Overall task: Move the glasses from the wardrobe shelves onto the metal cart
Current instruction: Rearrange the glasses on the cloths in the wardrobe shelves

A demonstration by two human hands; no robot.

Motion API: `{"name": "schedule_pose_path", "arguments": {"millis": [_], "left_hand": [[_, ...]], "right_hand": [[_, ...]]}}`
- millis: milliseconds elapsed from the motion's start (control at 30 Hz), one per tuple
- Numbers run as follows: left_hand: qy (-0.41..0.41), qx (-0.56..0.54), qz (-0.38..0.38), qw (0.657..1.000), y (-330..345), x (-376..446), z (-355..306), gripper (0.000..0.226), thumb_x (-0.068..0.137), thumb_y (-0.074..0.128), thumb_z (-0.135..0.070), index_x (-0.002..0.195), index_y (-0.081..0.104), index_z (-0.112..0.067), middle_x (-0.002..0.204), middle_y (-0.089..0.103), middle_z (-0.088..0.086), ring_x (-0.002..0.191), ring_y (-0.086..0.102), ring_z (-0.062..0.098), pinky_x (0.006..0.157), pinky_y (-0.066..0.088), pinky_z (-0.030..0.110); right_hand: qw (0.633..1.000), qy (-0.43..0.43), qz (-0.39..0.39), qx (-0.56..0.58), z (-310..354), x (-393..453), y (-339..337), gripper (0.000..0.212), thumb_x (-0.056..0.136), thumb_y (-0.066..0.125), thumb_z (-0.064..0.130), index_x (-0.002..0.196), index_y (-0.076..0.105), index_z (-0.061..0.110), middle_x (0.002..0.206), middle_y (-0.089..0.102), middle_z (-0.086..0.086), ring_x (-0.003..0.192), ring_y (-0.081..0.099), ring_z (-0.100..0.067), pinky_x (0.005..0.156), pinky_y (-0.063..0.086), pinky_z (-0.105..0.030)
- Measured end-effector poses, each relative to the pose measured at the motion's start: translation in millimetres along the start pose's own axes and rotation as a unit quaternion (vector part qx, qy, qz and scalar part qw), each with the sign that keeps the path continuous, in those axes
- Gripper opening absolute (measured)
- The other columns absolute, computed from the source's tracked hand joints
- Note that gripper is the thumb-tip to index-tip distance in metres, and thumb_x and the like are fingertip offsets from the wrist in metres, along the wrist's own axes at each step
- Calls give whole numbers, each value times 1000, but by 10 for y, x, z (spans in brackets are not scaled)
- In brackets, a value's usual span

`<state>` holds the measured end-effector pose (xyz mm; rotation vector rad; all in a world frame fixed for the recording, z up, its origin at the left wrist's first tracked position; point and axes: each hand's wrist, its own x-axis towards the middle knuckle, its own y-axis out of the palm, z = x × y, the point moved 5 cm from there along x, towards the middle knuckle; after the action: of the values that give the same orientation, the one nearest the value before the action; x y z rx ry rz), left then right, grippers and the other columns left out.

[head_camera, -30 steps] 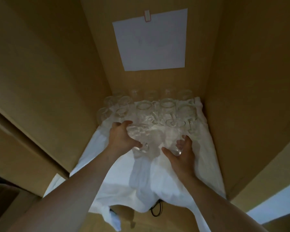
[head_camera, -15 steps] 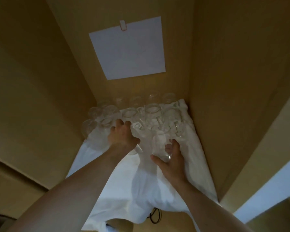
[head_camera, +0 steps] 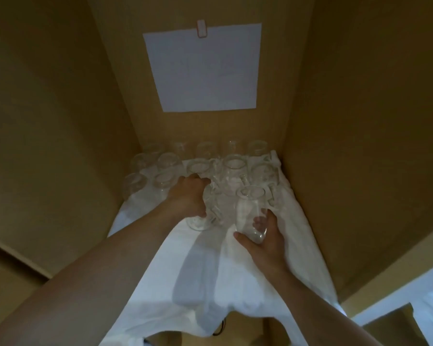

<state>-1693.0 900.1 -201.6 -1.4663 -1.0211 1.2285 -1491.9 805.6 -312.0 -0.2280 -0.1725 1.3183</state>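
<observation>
- Wardrobe shelf [head_camera: 310,233] of tan board, draped in a white cloth [head_camera: 235,283], with a paper sheet [head_camera: 205,68] clipped to the back wall.
- Right hand [head_camera: 265,239] curls its thumb and fingers round the base of a clear glass [head_camera: 249,213], which half a second ago sat lower against the cloth and now looks raised (the rim tilts toward the back).
- Left hand [head_camera: 188,196] wraps over a second glass [head_camera: 203,216] by its side; whether that one has left the cloth is hard to tell in the dim light.
- Remaining glasses [head_camera: 233,166] stand in rows just behind, near the back wall.
- Both pickups seem under way; the metal cart is out of view, so carrying is ahead.
</observation>
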Motion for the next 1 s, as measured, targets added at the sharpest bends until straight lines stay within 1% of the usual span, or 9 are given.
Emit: {"name": "schedule_pose_path", "arguments": {"millis": [133, 267, 400, 467, 533, 600, 700, 867, 1000], "left_hand": [[5, 0, -45, 999, -1, -18, -4, 89, 74, 85, -33, 151, 40, -32, 145, 48, 2, 130, 45, 33, 99, 50, 41], [11, -27, -56, 998, -22, -7, 31, 88, 75, 83, -35, 152, 40, -29, 145, 48, 3, 131, 41, 35, 98, 49, 40], [24, -49, -46, 997, -22, -4, 100, 98, 70, 89, -42, 154, 39, -32, 148, 47, 1, 135, 40, 33, 97, 48, 40], [29, -51, -45, 997, -34, 0, 110, 100, 69, 90, -44, 154, 39, -33, 149, 47, 0, 135, 40, 32, 97, 48, 39], [34, -49, -41, 997, -47, 16, 105, 100, 69, 90, -44, 154, 39, -32, 148, 48, 1, 135, 40, 33, 97, 47, 38], [39, -46, -38, 997, -61, 26, 104, 100, 69, 90, -46, 154, 39, -32, 147, 49, 2, 134, 41, 33, 99, 48, 39], [49, -48, -36, 997, -75, 29, 125, 100, 68, 90, -48, 153, 40, -32, 146, 50, 2, 134, 42, 31, 97, 47, 38], [62, -52, -38, 996, -66, 55, 138, 98, 68, 90, -49, 152, 42, -31, 144, 51, 2, 132, 42, 31, 97, 47, 37], [70, -52, -41, 995, -32, 93, 160, 95, 71, 88, -49, 151, 41, -29, 143, 50, 3, 131, 42, 30, 94, 46, 35]], "right_hand": [[999, 32, -1, 2, 67, 75, -3, 103, 55, 96, 45, 144, 45, 32, 118, 62, 6, 112, 63, -13, 86, 57, -24], [993, 75, 63, -68, 356, 226, -78, 111, 63, 97, 23, 155, 35, 24, 137, 54, -8, 105, 62, -14, 62, 52, -12], [949, 96, 111, -278, 611, 404, -204, 121, 65, 95, 28, 158, 20, 14, 147, 47, -8, 115, 54, -18, 47, 42, -7], [916, 104, 124, -367, 728, 465, -224, 128, 63, 94, 38, 158, 13, 10, 152, 43, -11, 126, 52, -24, 66, 53, -16], [885, 85, 124, -441, 849, 520, -197, 125, 56, 93, 47, 153, 21, 13, 148, 47, -12, 131, 49, -32, 93, 54, -39], [866, 53, 117, -484, 987, 565, -138, 106, 51, 92, 50, 138, 39, 20, 136, 54, -10, 125, 50, -33, 97, 50, -45], [849, 29, 114, -515, 1185, 647, 27, 97, 53, 92, 49, 136, 48, 25, 137, 52, -9, 130, 46, -33, 104, 44, -47], [851, -41, 65, -519, 1361, 758, 430, 95, 59, 92, 41, 140, 45, 23, 130, 52, -12, 125, 48, -35, 103, 44, -45], [842, -78, 60, -530, 1320, 782, 663, 98, 72, 83, 37, 154, 32, 22, 138, 48, -14, 125, 46, -35, 108, 35, -39]]}}
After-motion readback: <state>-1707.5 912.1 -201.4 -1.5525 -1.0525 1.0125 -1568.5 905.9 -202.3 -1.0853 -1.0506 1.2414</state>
